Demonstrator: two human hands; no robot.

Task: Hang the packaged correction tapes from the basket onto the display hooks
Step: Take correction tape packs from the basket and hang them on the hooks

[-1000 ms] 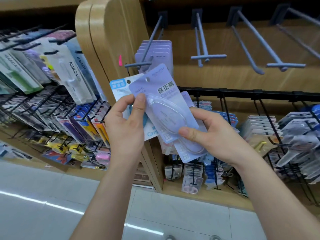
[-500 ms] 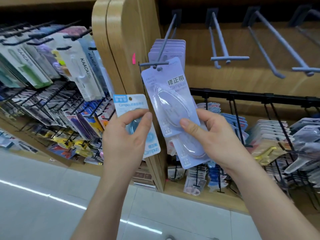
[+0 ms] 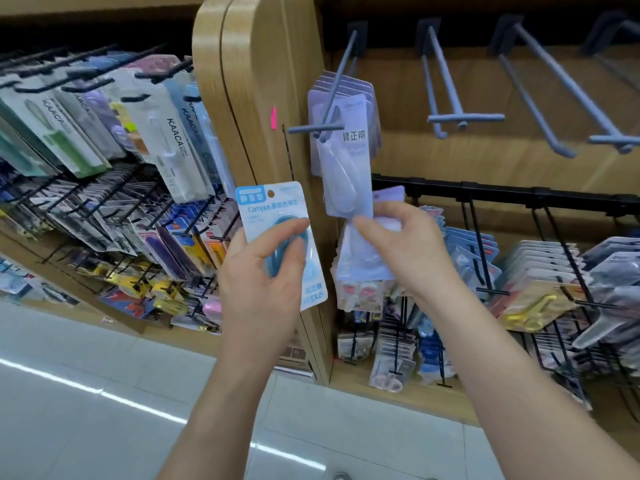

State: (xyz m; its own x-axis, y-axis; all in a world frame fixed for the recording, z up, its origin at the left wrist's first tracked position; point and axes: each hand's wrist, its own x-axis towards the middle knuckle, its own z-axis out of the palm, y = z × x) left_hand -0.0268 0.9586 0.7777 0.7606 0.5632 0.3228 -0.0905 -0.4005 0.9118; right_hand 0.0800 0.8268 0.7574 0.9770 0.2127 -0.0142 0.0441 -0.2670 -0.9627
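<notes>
The left hand [image 3: 259, 282] grips one blue pack [image 3: 266, 209], thumb across its blister, the card upright with its hole at the top and its long axis leaning slightly left. The right hand [image 3: 412, 258] is curled round a spare lilac pack [image 3: 362, 265], held tilted with its bottom pointing down; whether more than one is in that grasp I cannot tell. Its thumb sits just under the hung lilac pack [image 3: 346, 168], and contact there is unclear. That pack hangs on the grey hook [image 3: 337, 84], long axis vertical, printed face toward the camera, at the front of a stack [image 3: 367, 88] of about five similar cards. At least three empty hooks [image 3: 446, 84] stand to the right. Half a second ago this pack was held at the hook's tip; now it is threaded on.
</notes>
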